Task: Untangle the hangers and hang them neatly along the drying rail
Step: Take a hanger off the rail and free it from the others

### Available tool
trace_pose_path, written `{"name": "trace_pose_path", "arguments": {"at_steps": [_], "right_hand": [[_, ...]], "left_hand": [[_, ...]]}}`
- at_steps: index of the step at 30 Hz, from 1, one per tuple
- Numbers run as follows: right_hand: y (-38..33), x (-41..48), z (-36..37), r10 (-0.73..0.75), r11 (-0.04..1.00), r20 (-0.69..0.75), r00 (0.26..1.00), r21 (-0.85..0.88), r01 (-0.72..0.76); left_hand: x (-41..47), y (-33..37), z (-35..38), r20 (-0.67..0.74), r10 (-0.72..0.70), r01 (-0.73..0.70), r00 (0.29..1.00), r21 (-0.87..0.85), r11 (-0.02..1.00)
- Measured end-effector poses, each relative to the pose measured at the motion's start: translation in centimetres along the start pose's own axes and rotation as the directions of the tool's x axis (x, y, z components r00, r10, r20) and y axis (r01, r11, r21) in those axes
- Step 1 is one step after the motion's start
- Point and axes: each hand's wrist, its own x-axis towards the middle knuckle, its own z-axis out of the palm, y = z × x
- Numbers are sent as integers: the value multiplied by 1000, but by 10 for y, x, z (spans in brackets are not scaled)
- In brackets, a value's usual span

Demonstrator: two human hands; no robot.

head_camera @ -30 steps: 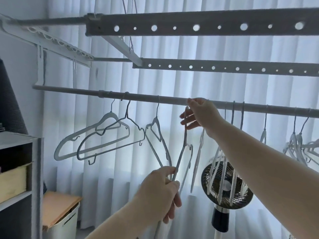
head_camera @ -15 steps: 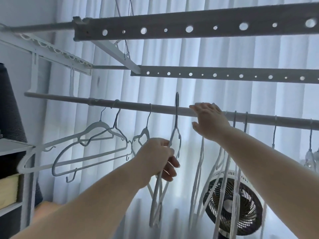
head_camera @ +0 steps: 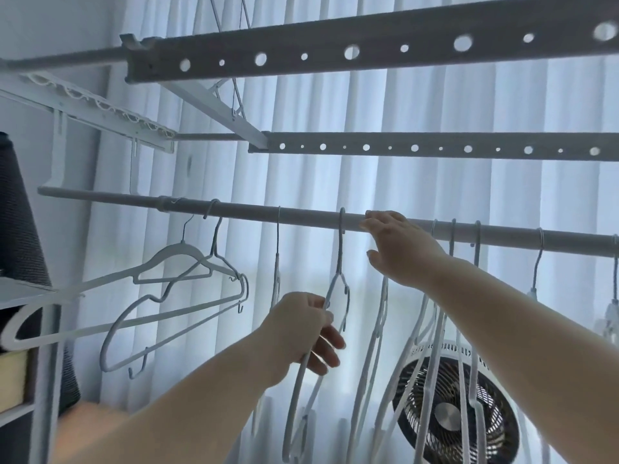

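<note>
Slim grey hanger point(head_camera: 339, 289), left hand point(head_camera: 301, 329) gripping, hooked over round rail point(head_camera: 301, 217).

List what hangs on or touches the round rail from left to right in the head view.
Two tangled hangers → thin edge-on hanger → hanger held by left hand → right hand → cluster of hangers → lone hanger.

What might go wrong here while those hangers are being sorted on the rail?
The two hangers at far left look interlocked and could snag if pulled. The hanger pinched by the left hand may swing into its close neighbours. The right hand on the rail could nudge nearby hooks.
</note>
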Motion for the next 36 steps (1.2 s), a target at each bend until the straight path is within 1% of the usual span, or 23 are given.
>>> {"name": "trace_pose_path", "arguments": {"at_steps": [5,6,7,8,9,10,11,12,14,16,17,18,20,22,24,26,27,30,32,33,36], "right_hand": [[-3,-2,-2,-10,1000,-7,1000,17,10],[-5,-2,-2,-10,1000,-5,1000,10,10],[-7,-3,-1,-12,1000,-3,1000,-1,12],[-9,-3,0,-14,1000,-1,1000,-11,14],[-11,-2,1,-14,1000,2,1000,-17,14],[-13,-2,2,-11,1000,3,1000,-19,11],[-16,0,2,-8,1000,2,1000,-21,8],[-18,1,1,-6,1000,2,1000,-24,6],[-23,4,0,4,1000,-2,1000,-28,-4],[-29,9,-1,20,999,-13,1000,-26,-20],[-34,11,-2,28,999,-23,999,-20,-29],[-40,14,-2,35,999,-33,999,-12,-36],[-54,23,-2,37,999,-44,998,-4,-37],[-72,34,-2,32,999,-32,999,-11,-32],[-91,48,-2,30,999,-21,999,-12,-31],[-108,64,1,44,999,-28,999,4,-44],[-117,71,3,60,998,-32,998,21,-60],[-138,88,16,125,991,-2,992,49,-125],[-146,94,25,164,986,20,986,16,-164],[-148,96,28,180,984,19,983,-2,-180],[-152,99,33,225,974,-21,974,-10,-225]], "left_hand": [[-6,-5,0,20,-46,44,999,122,992],[-7,-5,-2,11,-42,40,999,164,986],[-9,-6,-4,-7,-19,20,1000,242,970],[-12,-6,-7,-22,24,-14,999,371,928],[-15,-7,-11,-35,85,-54,996,532,845],[-19,-7,-16,-49,162,-88,986,669,738],[-24,-7,-23,-65,261,-126,963,749,651],[-29,-5,-30,-85,350,-156,933,782,604],[-35,-5,-48,-128,493,-200,861,805,558],[-37,-6,-72,-168,600,-214,782,832,511],[-38,-8,-85,-198,632,-209,749,835,509],[-39,-9,-98,-235,641,-183,731,837,516],[-39,-16,-126,-281,627,-124,727,844,522],[-38,-23,-152,-314,583,-46,749,854,518],[-36,-32,-175,-339,547,44,765,876,480],[-35,-39,-192,-312,562,29,766,891,454],[-35,-42,-199,-303,539,24,786,886,463],[-30,-57,-217,-255,401,-6,880,837,547],[-26,-64,-223,-203,329,-34,922,806,591],[-23,-67,-226,-181,315,-50,932,794,606],[-14,-75,-231,-148,267,-42,952,803,595]]}}
